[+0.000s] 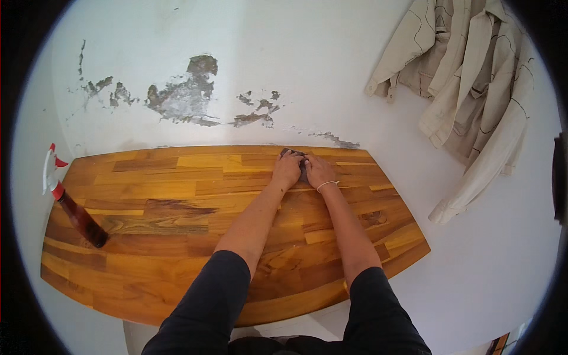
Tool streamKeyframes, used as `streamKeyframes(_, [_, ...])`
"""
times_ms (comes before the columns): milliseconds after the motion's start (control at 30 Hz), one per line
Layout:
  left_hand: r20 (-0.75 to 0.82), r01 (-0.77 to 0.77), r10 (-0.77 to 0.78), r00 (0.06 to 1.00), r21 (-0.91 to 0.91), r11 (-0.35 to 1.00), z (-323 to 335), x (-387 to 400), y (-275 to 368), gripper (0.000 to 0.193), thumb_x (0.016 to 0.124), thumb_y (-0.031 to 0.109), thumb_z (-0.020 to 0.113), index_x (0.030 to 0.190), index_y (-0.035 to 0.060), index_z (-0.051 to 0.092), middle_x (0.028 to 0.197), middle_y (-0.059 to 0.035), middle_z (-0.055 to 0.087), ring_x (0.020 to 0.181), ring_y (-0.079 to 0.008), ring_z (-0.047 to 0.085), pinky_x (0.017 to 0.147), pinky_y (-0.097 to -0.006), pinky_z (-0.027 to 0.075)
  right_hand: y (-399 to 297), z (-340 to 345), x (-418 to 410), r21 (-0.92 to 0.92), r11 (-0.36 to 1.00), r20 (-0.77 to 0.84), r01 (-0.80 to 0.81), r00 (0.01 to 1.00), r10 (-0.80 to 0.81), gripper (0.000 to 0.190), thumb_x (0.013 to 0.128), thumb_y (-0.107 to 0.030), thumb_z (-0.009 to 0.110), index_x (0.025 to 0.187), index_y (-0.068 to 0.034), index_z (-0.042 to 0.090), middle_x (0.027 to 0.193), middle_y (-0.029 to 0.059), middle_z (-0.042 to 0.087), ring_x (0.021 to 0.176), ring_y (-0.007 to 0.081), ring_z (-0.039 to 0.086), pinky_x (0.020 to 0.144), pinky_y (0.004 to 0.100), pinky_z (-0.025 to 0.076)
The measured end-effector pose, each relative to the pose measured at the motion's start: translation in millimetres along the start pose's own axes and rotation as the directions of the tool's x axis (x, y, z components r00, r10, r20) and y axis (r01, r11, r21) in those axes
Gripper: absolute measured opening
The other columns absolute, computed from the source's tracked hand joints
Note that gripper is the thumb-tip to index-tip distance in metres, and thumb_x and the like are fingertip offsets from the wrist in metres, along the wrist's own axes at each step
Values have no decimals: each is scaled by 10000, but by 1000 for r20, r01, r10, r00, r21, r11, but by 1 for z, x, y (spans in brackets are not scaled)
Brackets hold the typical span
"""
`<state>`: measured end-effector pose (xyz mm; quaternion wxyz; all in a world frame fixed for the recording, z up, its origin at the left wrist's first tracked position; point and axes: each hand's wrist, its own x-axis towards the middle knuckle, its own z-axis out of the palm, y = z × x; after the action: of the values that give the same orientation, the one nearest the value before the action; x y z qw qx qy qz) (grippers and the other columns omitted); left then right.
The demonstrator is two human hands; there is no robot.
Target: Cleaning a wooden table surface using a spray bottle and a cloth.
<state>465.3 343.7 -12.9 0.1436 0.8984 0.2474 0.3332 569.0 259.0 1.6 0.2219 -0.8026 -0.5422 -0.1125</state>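
Both arms reach across a wooden tabletop of joined strips to its far side. My left hand and my right hand lie side by side on a dark cloth, gripping it and pressing it on the wood. Most of the cloth is hidden under the palms and fingers. A thin pale bracelet circles the right wrist. At the table's left end stands a spray bottle with a dark brown body and a red and white trigger head, well away from both hands.
The table's far edge meets a white wall with peeling, damaged plaster patches. Beige jackets or shirts with dark line patterns hang at the upper right. A dark object shows at the far right rim.
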Motion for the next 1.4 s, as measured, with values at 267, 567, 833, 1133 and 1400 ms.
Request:
streamKeyframes(267, [29,-54,54,998,-28,998,-37,-65,26,290,863,149,451,1112,103,592,1206,-78,554,1196,-304,439,974,-441,352,-22,-17,-66,-5,994,-129,108,986,-108,283,885,-250,429,1078,-94,564,1046,130,594,1017,309,532,877,450,396])
streamKeyframes(567, [445,-156,168,880,-63,986,-116,-170,73,395,911,178,399,1289,72,436,1363,-157,383,1307,-337,273,1056,-481,229,-85,-75,-206,24,999,-79,38,996,-36,309,894,-242,427,1120,-59,532,1132,162,553,1094,337,486,946,477,346])
streamKeyframes(833, [357,-186,222,907,-133,974,-89,-174,104,392,925,164,348,1288,37,424,1389,-138,350,1344,-297,197,1092,-470,153,-65,-92,-225,-9,1000,-83,-13,996,12,348,915,-245,391,1192,-62,498,1198,161,510,1178,344,418,994,508,288])
streamKeyframes(1133, [278,-104,120,953,-73,992,-15,-76,102,385,902,178,371,1253,62,479,1363,-122,396,1328,-288,245,1090,-463,169,26,-65,-130,-28,1000,-69,14,997,-16,345,924,-253,387,1189,-67,508,1190,145,523,1141,324,448,977,468,317])
streamKeyframes(1400, [164,-108,124,979,-106,988,40,-1,93,358,887,156,390,1217,100,518,1309,-94,462,1304,-292,292,1079,-481,184,86,-47,-60,-44,998,-66,-52,997,49,358,926,-283,371,1210,-111,504,1193,135,525,1138,339,448,981,497,312])
